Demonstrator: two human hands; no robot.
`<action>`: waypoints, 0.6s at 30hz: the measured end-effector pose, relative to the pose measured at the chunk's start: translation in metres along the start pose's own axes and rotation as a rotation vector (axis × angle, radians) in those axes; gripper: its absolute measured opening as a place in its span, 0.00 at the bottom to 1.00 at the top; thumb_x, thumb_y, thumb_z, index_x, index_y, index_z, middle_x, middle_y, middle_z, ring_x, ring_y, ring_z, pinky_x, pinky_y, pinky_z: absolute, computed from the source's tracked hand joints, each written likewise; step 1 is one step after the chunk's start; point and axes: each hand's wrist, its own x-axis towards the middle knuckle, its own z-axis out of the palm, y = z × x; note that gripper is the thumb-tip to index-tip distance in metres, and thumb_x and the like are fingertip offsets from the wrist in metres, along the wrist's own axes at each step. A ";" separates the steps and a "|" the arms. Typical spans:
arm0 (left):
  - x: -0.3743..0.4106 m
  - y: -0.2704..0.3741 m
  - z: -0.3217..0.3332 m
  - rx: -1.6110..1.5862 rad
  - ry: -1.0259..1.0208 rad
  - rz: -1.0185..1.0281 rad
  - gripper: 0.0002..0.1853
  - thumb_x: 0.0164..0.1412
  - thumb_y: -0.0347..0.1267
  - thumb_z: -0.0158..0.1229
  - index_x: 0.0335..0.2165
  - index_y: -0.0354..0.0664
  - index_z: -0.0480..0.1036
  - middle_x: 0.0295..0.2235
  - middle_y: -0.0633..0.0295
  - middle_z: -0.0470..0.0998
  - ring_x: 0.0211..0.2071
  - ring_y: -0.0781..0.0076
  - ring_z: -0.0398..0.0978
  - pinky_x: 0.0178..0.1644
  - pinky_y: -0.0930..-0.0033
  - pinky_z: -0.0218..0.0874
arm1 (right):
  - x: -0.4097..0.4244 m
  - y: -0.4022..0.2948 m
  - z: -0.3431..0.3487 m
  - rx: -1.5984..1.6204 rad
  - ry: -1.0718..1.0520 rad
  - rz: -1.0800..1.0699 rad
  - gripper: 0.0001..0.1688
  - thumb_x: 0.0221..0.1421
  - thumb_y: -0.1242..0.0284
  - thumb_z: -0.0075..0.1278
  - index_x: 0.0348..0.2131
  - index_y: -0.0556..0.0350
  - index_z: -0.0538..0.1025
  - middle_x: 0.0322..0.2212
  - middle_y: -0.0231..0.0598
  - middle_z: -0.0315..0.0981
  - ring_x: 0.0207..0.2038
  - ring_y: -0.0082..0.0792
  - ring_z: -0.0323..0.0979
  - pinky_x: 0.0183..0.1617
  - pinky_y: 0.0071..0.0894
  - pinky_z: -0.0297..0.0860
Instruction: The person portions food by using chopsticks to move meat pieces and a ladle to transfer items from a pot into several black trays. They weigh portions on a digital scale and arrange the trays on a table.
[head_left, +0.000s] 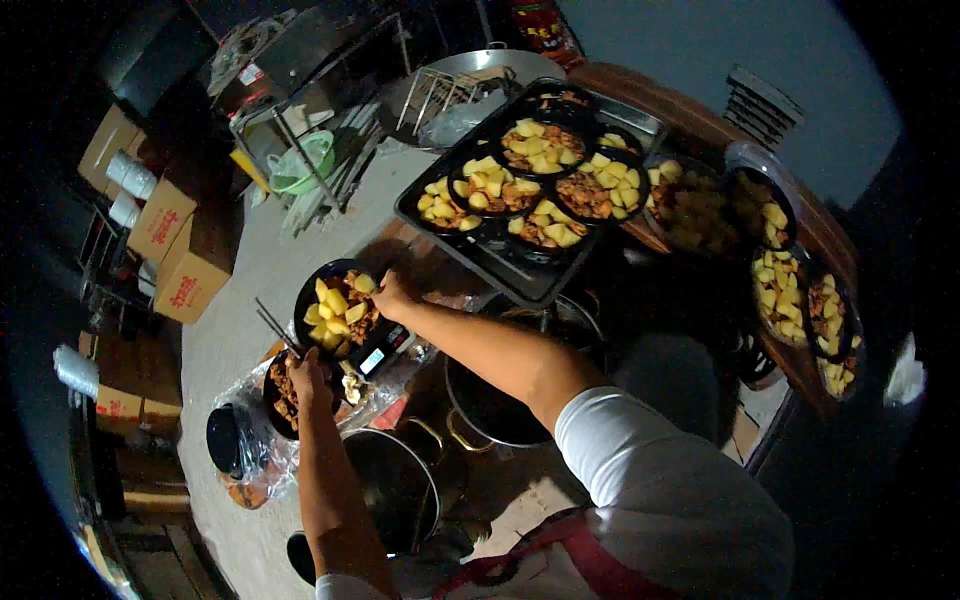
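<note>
My right hand (394, 296) grips the right rim of a black bowl (335, 309) holding potato chunks and browned meat pieces, over or on a black digital scale (379, 352) with a lit display. My left hand (309, 371) holds a thin pair of metal tongs or chopsticks (276, 324), which point up and left beside that bowl. Below the left hand is a second dark bowl with meat pieces (283, 394), partly hidden by my wrist. Clear plastic film (262, 450) lies under and around it.
A black tray (480, 262) at the upper right bears several filled bowls. More filled bowls (780, 292) stand on a wooden surface at the right. Large metal pots (439, 487) stand near my body. At the left are cardboard boxes (191, 277); a green basket (304, 161) is farther back.
</note>
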 end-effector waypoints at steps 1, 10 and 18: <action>-0.007 0.000 0.003 -0.014 0.027 0.011 0.08 0.51 0.27 0.53 0.31 0.39 0.65 0.14 0.67 0.62 0.11 0.77 0.57 0.14 0.74 0.47 | -0.009 -0.003 -0.012 0.008 -0.010 0.004 0.19 0.42 0.70 0.52 0.31 0.59 0.61 0.27 0.46 0.63 0.33 0.42 0.64 0.37 0.38 0.61; -0.106 0.050 0.058 0.074 -0.138 0.075 0.06 0.50 0.27 0.54 0.30 0.43 0.66 0.14 0.73 0.61 0.11 0.83 0.56 0.13 0.80 0.46 | -0.076 -0.017 -0.138 0.163 0.055 0.060 0.15 0.43 0.67 0.51 0.29 0.58 0.66 0.25 0.42 0.69 0.29 0.37 0.68 0.34 0.36 0.64; -0.214 0.074 0.182 -0.021 -0.381 -0.016 0.06 0.51 0.28 0.54 0.28 0.44 0.64 0.19 0.72 0.65 0.14 0.82 0.58 0.15 0.79 0.46 | -0.146 0.002 -0.314 0.193 0.328 0.031 0.11 0.46 0.70 0.52 0.26 0.59 0.68 0.22 0.38 0.68 0.24 0.28 0.67 0.25 0.29 0.65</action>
